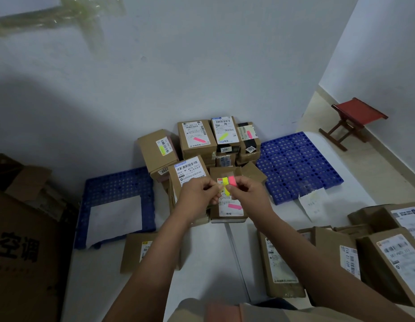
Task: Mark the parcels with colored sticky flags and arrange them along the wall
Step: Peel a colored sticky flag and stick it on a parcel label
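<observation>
The person is holding a small pad of sticky flags [229, 184] up in front of the stacked parcels [197, 140] by the wall [202, 77], the right hand [247, 194] pinching the pad while the left hand [198, 196] is pinching at the yellow strip's edge. To do this well, I think the right hand should be holding the pad steady while the left is peeling slowly, so a single flag is lifting off uncreased. The unflagged parcel [190, 175] just beyond the hands looks like the likeliest place for it.

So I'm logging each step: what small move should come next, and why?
Probably peel one yellow flag off the flag pad and stick it on the unflagged parcel just behind the left hand. The right hand holds the pad while the left pinches its yellow edge.
</observation>
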`<control>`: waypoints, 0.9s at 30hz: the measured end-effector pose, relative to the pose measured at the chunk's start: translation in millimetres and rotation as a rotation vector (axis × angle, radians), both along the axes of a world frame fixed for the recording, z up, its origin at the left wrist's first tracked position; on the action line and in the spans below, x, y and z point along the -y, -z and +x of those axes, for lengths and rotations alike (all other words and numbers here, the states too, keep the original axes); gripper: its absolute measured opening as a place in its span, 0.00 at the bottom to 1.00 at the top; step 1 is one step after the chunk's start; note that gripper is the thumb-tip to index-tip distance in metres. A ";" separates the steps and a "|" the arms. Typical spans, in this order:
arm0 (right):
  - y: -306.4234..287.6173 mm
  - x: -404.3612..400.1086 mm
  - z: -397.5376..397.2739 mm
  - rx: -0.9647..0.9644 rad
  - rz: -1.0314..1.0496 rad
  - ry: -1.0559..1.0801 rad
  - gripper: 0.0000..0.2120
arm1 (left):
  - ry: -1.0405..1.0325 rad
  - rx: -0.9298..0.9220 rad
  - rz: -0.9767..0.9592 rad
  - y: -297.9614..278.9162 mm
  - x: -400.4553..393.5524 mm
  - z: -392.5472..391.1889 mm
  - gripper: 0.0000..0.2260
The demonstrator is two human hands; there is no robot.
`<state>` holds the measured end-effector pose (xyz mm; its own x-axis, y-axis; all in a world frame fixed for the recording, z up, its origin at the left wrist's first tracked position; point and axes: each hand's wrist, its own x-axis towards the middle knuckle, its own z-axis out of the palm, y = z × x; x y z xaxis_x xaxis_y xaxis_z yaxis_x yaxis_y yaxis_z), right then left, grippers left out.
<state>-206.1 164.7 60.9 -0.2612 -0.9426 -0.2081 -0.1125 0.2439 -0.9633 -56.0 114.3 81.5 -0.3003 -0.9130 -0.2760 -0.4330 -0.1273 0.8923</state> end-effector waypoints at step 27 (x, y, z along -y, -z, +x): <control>7.9 27.5 35.1 -0.004 0.121 -0.184 0.06 | 0.131 0.429 0.063 3.2 42.5 63.9 0.11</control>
<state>-171.0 137.2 52.9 -0.0886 -0.9425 -0.3224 -0.1695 0.3332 -0.9275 7.9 71.8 78.3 -0.2587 -0.8523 -0.4547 -0.7779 -0.0952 0.6211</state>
